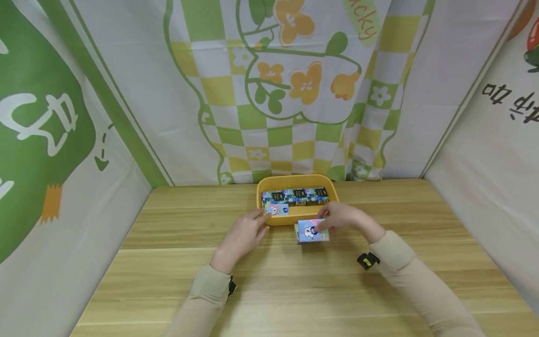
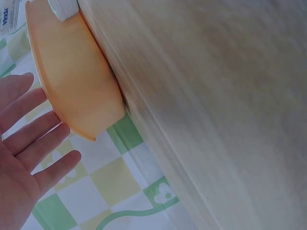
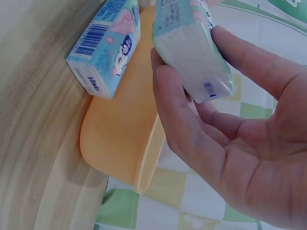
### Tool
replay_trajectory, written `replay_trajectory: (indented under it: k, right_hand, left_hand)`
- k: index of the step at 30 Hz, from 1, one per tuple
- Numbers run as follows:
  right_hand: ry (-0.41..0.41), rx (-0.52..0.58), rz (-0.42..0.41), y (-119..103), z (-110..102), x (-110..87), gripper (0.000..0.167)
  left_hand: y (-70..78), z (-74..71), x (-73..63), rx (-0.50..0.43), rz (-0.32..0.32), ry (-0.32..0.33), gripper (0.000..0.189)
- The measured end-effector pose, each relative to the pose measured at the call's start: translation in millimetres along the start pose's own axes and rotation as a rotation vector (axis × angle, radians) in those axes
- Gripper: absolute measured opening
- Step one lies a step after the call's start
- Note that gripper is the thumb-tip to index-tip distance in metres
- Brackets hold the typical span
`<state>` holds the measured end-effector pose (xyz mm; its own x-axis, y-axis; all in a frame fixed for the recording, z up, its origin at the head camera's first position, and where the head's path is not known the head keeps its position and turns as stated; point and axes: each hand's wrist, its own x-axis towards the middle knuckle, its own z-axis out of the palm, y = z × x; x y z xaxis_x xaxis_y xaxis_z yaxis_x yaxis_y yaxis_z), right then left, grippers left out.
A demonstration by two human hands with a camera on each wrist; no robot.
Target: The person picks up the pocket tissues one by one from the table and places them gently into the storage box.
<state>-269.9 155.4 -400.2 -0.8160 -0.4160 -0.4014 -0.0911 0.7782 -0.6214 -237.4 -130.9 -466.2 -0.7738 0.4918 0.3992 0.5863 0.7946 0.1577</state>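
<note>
My right hand [image 1: 344,217] pinches a small pastel tissue pack [image 1: 310,231] between thumb and fingers, just in front of the yellow basket [image 1: 313,218]. In the right wrist view, this held pack [image 3: 192,62] is raised above the basket's rim. A second blue-and-pink tissue pack [image 3: 103,50], marked Vinda, stands on the table against the basket's outer front wall. My left hand [image 1: 243,235] is at the basket's front left corner, fingers spread and fingertips right at the rim. Close by those fingertips, another tissue pack [image 1: 276,209] lies inside the basket.
Along the back of the basket sits a row of three dark blue patterned packs [image 1: 294,196]. The basket stands at the far edge of the wooden table [image 1: 294,285], before a green-and-yellow checkered curtain [image 1: 278,145]. Printed cloth walls [image 1: 480,154] flank the table.
</note>
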Motion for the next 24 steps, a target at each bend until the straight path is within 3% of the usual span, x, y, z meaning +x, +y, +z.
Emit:
replay_trajectory:
  k: [15, 24]
  right_hand:
    - [0.029, 0.086, 0.007, -4, -17, 8.0, 0.054]
    - [0.053, -0.003, 0.004, -14, -27, 12.2, 0.052]
  left_hand:
    - [0.0, 0.7, -0.5, -0.013, 0.005, 0.015, 0.034]
    - [0.1, 0.1, -0.4, -0.023, 0.011, 0.031, 0.034]
